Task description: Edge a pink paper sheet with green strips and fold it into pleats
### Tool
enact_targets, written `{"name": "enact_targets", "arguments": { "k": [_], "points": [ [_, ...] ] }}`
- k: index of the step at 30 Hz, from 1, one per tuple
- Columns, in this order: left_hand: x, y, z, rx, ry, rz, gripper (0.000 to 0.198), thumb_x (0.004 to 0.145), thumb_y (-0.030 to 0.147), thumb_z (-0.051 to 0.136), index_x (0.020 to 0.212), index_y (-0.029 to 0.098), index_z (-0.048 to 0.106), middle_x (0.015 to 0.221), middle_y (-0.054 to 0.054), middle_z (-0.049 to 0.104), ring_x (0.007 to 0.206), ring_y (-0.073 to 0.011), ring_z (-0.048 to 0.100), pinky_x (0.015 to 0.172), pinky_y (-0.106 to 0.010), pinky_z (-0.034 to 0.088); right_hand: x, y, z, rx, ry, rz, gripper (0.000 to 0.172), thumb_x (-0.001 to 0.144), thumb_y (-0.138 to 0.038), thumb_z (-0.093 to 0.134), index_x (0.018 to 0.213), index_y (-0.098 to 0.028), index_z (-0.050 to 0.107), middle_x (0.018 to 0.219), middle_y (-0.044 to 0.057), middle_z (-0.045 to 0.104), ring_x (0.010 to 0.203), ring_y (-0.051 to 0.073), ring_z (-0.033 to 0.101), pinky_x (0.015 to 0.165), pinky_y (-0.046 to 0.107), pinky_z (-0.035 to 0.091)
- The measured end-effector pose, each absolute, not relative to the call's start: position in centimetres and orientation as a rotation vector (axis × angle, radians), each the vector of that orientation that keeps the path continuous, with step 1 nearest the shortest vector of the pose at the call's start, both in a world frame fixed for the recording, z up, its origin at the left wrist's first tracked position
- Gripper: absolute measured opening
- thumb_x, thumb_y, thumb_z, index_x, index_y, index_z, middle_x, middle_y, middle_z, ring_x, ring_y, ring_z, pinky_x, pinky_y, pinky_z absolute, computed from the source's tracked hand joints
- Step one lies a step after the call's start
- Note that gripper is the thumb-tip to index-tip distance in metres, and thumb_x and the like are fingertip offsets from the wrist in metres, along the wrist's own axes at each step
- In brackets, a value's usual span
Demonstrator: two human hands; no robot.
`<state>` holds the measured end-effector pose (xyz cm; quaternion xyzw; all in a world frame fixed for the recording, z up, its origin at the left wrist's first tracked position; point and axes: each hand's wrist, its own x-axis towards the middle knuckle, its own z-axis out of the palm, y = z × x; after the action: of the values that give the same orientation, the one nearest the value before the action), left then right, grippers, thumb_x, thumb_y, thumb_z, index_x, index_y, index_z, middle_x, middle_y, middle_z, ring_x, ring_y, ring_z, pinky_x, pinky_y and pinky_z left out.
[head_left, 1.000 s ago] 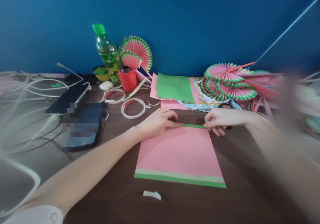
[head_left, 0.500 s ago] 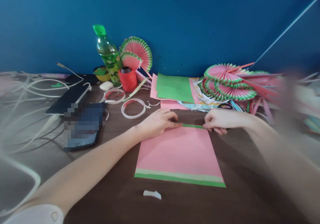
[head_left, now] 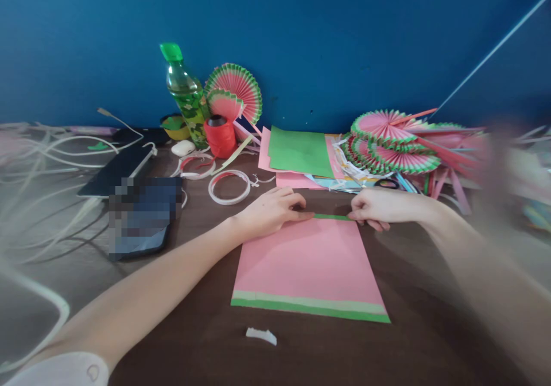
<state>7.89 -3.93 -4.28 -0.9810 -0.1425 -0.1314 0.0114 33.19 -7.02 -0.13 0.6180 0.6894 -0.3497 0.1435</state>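
Note:
A pink paper sheet (head_left: pixel 305 259) lies flat on the brown table. Pale and dark green bands run along its near edge, and a green strip (head_left: pixel 329 217) lines the far edge. My left hand (head_left: pixel 278 211) rests on the far left part of the sheet, fingers extended, with a gap between thumb and forefinger. At the far right corner, my right hand (head_left: pixel 370 207) has its fingers curled, thumb and fingertip pinching the green-edged paper. The left hand partly covers the far edge.
A small white paper scrap (head_left: pixel 262 335) lies in front. Behind are green paper (head_left: pixel 299 151), pleated fans (head_left: pixel 387 145), tape rolls (head_left: pixel 229 187), red twine (head_left: pixel 220 137) and a tilted green bottle (head_left: pixel 185 96). A phone (head_left: pixel 146 216) and white cables (head_left: pixel 64 142) are left.
Almost nothing differs. Both hands keep their places at the far edge of the sheet; the view has shifted very slightly.

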Motion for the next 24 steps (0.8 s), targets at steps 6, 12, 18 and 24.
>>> {"name": "enact_targets", "arguments": {
  "k": [6,12,18,24],
  "points": [
    [7.9,-4.0,-4.3,-3.043,-0.452,-0.411,0.037,0.089,0.015,0.035,0.114,0.029,0.057,0.106,-0.005,0.057,0.094,-0.0185,0.047,0.081,-0.033,0.039,33.6,-6.7,-0.1,1.746,2.002,-1.02,0.036,0.073,-0.048,0.048,0.053,-0.018,0.049,0.037,-0.002,0.052,0.035,0.008,0.045,0.042,0.02,0.034],
    [7.9,-3.9,-4.5,-3.095,-0.47,-0.471,0.037,0.088,0.013,0.036,0.112,0.03,0.059,0.106,-0.005,0.057,0.095,-0.0178,0.047,0.083,-0.033,0.039,34.2,-6.4,-0.2,1.745,1.967,-1.056,0.033,0.071,-0.046,0.052,0.054,-0.017,0.052,0.037,-0.003,0.049,0.034,0.007,0.041,0.042,0.02,0.033],
    [7.7,-3.6,-4.2,-3.308,-0.585,-0.608,0.035,0.077,0.006,0.043,0.096,0.025,0.067,0.102,-0.003,0.058,0.094,-0.0147,0.051,0.087,-0.029,0.04,34.7,-6.4,0.1,1.734,1.986,-1.044,0.025,0.073,-0.038,0.051,0.059,-0.017,0.055,0.041,-0.003,0.05,0.037,0.008,0.044,0.042,0.02,0.033],
    [7.7,-3.7,-3.9,-3.354,-0.669,-0.706,0.018,0.076,0.013,0.049,0.084,0.017,0.065,0.093,-0.005,0.061,0.088,-0.0152,0.054,0.084,-0.029,0.041,33.7,-6.5,-0.1,1.758,2.182,-1.092,0.024,0.074,-0.043,0.049,0.08,-0.019,0.05,0.054,-0.003,0.054,0.043,0.009,0.05,0.041,0.02,0.034]
  ]
}}
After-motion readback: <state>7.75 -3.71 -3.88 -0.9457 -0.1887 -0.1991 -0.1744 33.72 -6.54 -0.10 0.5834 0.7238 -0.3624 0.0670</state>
